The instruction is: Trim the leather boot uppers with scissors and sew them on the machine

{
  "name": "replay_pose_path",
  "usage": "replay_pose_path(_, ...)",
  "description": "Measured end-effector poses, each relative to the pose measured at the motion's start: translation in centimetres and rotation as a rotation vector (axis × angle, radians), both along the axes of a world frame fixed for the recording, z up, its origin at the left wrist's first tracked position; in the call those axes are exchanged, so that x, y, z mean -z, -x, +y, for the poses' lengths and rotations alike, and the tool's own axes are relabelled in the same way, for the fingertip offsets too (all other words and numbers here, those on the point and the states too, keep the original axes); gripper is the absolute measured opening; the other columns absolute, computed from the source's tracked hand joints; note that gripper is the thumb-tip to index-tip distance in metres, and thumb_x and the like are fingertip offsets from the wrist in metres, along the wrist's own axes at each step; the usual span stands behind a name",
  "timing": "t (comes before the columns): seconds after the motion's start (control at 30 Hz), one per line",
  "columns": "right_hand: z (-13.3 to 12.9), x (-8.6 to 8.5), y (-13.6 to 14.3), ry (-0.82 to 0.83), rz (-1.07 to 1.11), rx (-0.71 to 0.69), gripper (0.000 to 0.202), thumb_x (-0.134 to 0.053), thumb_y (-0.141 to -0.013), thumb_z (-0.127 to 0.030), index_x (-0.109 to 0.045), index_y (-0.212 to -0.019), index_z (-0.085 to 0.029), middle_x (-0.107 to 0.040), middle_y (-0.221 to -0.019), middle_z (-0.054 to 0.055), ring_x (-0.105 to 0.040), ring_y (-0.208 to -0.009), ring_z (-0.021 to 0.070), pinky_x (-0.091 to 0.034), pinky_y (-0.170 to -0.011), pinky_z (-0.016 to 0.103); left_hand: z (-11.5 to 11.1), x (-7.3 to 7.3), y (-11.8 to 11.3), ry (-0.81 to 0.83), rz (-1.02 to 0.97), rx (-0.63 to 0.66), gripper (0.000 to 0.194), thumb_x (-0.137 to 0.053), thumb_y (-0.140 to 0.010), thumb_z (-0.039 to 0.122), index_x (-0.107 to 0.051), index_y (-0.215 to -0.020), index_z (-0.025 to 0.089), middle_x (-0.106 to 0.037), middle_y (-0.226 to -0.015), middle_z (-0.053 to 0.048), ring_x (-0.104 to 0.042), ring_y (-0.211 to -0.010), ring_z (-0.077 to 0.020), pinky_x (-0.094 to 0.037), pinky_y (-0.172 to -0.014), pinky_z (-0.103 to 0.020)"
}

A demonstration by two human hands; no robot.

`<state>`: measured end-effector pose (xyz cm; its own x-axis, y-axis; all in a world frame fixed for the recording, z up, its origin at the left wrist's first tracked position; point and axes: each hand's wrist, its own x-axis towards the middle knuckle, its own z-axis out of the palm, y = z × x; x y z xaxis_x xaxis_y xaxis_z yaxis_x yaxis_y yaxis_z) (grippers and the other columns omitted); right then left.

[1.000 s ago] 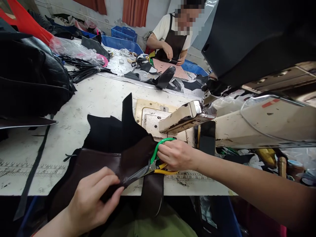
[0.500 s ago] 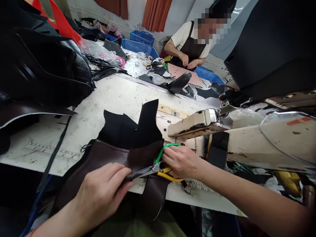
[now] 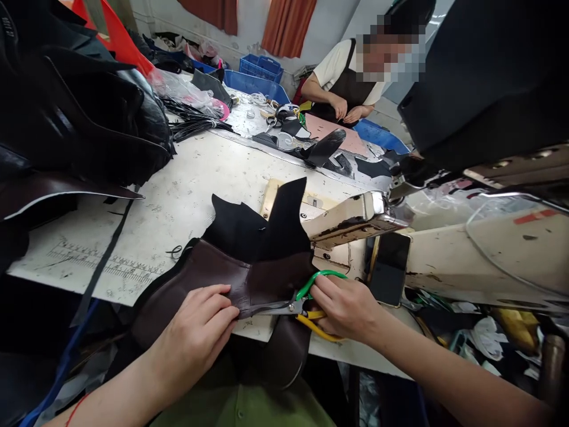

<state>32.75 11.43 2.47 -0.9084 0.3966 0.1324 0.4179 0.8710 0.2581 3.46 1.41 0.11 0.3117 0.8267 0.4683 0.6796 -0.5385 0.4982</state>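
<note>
The leather (image 3: 278, 276) lies across the tabletop's (image 3: 195, 172) near edge, left hand (image 3: 200, 329) over it, its grip unclear, nearest the tips of the scissors (image 3: 292, 308), which the right hand (image 3: 349, 305) grasps pointing toward nine o'clock.

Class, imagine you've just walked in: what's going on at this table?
Someone's right hand grips scissors with green and yellow handles, the blades pointing toward the left hand, which rests on a dark brown and black piece. That piece lies partly on the white table, beside a machine's pale arm. Across from them, another person in a dark apron has both hands together near a pink board.
</note>
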Motion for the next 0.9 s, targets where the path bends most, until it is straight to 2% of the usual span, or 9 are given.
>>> replay_pose_path(0.2, 1.1, -1.0, 0.6, -0.073, -0.012, -0.089, 0.013, -0.046, -0.073, -0.008, -0.049, -0.067, -0.018, -0.045, -0.066, 0.003, -0.039, -0.062, 0.0180, -0.024, -0.059, 0.032, -0.4, 0.9, -0.5, -0.045, 0.038, 0.019, 0.019, -0.055, -0.085, -0.002, -0.064, -0.094, 0.011, -0.065, -0.085, -0.007, -0.059, -0.100, -0.0265, -0.048, -0.082, -0.042)
replay_pose_path(0.33, 2.1, -1.4, 0.9, -0.061, -0.006, -0.130, 0.013, -0.046, -0.071, -0.007, -0.049, -0.067, -0.018, -0.046, -0.066, 0.003, -0.039, -0.061, 0.0174, -0.022, -0.057, 0.031, -0.6, 1.3, -0.3, -0.033, -0.013, 0.029, 0.020, -0.054, -0.085, -0.003, -0.063, -0.097, 0.011, -0.064, -0.087, -0.008, -0.057, -0.103, -0.0263, -0.047, -0.085, -0.044)
replay_pose_path(0.6, 2.8, -0.7, 0.8, -0.033, -0.005, -0.178, 0.011, -0.046, -0.070, -0.010, -0.051, -0.065, -0.018, -0.044, -0.065, 0.003, -0.038, -0.059, 0.0171, -0.024, -0.055, 0.032, -0.2, 0.6, 0.0, -0.034, -0.060, 0.046, 0.019, -0.061, -0.081, -0.003, -0.063, -0.095, 0.010, -0.063, -0.083, -0.007, -0.058, -0.098, -0.0251, -0.049, -0.082, -0.041)
replay_pose_path(0.9, 3.0, -0.2, 0.7, 0.046, -0.020, -0.162, 0.008, -0.047, -0.069, -0.014, -0.053, -0.067, -0.017, -0.048, -0.067, 0.003, -0.040, -0.057, 0.0157, -0.022, -0.051, 0.031, -0.4, 1.2, 0.1, -0.015, -0.085, 0.047, 0.020, -0.062, -0.081, -0.002, -0.062, -0.097, 0.011, -0.064, -0.086, -0.007, -0.057, -0.100, -0.0245, -0.048, -0.085, -0.040)
